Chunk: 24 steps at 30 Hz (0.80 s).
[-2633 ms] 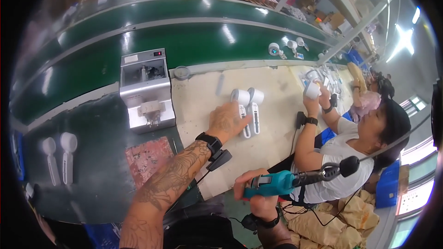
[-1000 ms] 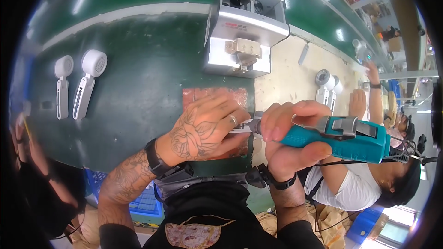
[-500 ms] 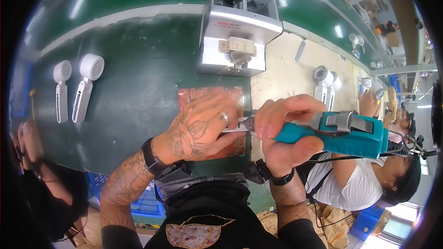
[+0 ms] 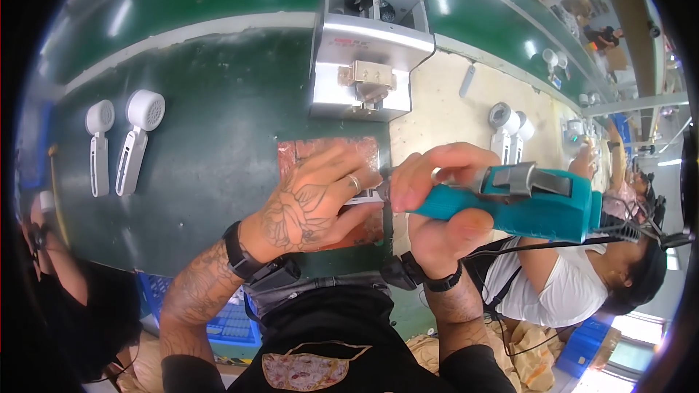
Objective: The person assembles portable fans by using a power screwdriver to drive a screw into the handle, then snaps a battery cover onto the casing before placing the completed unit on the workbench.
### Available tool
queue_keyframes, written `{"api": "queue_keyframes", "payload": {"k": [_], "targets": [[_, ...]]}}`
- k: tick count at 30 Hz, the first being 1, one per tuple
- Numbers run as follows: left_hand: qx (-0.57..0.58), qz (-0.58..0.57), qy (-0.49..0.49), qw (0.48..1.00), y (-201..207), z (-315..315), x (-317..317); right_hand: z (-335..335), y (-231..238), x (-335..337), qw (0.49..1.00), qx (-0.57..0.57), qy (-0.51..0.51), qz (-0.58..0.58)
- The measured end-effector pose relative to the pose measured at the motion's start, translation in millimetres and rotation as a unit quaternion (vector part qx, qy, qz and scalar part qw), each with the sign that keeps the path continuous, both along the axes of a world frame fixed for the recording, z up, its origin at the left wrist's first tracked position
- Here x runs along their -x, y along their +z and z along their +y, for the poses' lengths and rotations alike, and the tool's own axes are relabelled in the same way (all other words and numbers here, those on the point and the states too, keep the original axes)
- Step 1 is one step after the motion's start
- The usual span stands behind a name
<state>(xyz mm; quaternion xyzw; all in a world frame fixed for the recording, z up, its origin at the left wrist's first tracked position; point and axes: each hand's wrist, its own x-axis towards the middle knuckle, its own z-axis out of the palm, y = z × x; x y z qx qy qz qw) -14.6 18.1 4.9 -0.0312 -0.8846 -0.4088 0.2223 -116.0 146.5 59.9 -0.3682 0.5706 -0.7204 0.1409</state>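
My left hand (image 4: 306, 207) is closed round a white plastic part (image 4: 366, 197), most of which the fingers hide. It holds the part over a worn reddish pad (image 4: 294, 151) on the green bench. My right hand (image 4: 440, 211) grips a teal electric screwdriver (image 4: 542, 207), lying nearly level, with a metal clip on its body and a cord at its rear. The screwdriver's front end points left and meets the right end of the white part; fingers cover the exact contact.
A grey metal machine (image 4: 371, 47) stands beyond the pad. Two white round-headed devices with slotted handles (image 4: 132, 153) lie at left, similar ones (image 4: 504, 127) at right. A small grey bar (image 4: 467, 80) lies near the machine. Co-workers sit on both sides, the right one in white (image 4: 561, 276).
The screwdriver and my right hand have shifted slightly left. My left hand still holds the white part over the pad. The whole view has moved a little.
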Motion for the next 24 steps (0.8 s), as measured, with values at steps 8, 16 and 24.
{"api": "queue_keyframes", "payload": {"k": [8, 16, 24], "targets": [[0.026, -0.053, 0.054, 0.997, -2, -10, 7, -15, 17, 32, 0.997, 0.078, 0.022, 0.011], [0.028, -0.038, 0.049, 0.998, -2, -17, -7, -73, 17, 49, 0.998, 0.025, -0.010, 0.051], [0.029, -0.022, 0.056, 0.998, -6, -15, -3, -90, -1, 57, 0.997, 0.051, 0.012, 0.064]]}}
